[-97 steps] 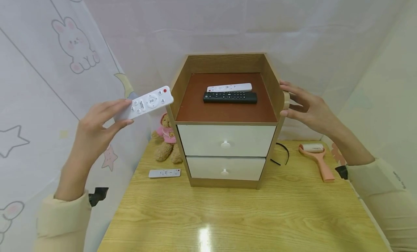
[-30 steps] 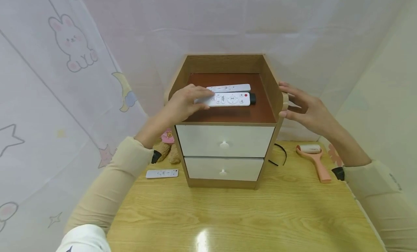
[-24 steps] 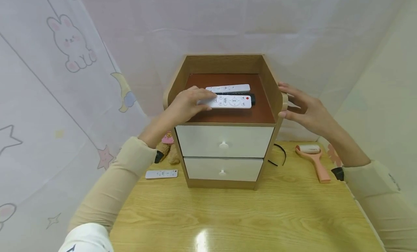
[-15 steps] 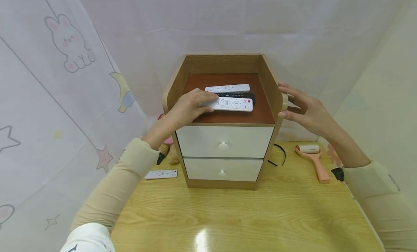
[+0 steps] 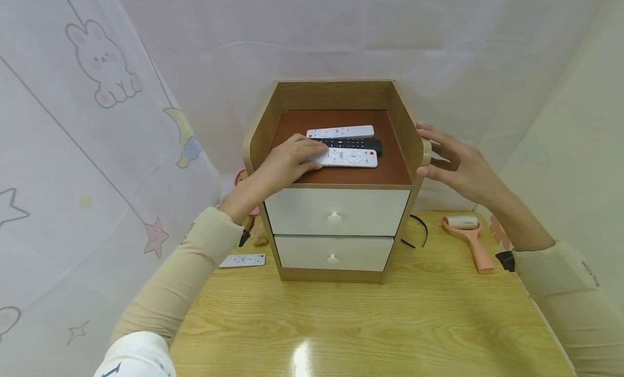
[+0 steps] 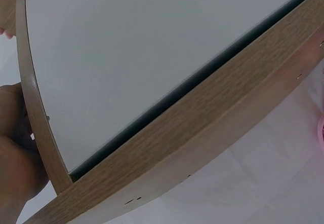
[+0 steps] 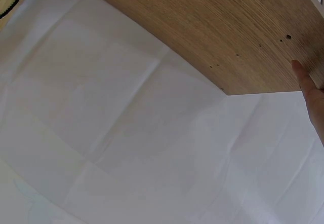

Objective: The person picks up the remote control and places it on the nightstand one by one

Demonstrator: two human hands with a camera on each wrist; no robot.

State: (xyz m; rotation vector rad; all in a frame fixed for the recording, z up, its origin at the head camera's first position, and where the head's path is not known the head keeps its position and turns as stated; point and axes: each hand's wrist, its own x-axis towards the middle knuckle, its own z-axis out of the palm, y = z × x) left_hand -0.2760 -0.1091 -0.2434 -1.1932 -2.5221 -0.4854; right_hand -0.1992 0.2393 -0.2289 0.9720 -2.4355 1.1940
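My left hand [image 5: 292, 157] holds the left end of a white remote control [image 5: 353, 157] flat at the front of a small cabinet's top shelf [image 5: 336, 176]. Its fingers lie on top and the thumb is at the near edge. Right behind lies a black remote control [image 5: 372, 145], and behind that a second white remote control [image 5: 341, 132]. My right hand [image 5: 460, 160] touches the outside of the cabinet's right side panel [image 5: 423, 152]. In the right wrist view one finger [image 7: 302, 74] rests straight against that panel. The left wrist view shows mostly a white drawer front [image 6: 126, 46].
Two white drawers with knobs, the upper one [image 5: 302, 214] and the lower one [image 5: 302, 252], are closed. On the table [image 5: 331, 323] lie another white remote [image 5: 244, 260], a teddy bear [image 5: 258, 233], a black headband [image 5: 424, 228] and an orange lint roller [image 5: 475, 241].
My left hand has carried the white remote control from left of the cabinet onto its top shelf. It then came forward and down, in front of the black one. My right hand stays put.
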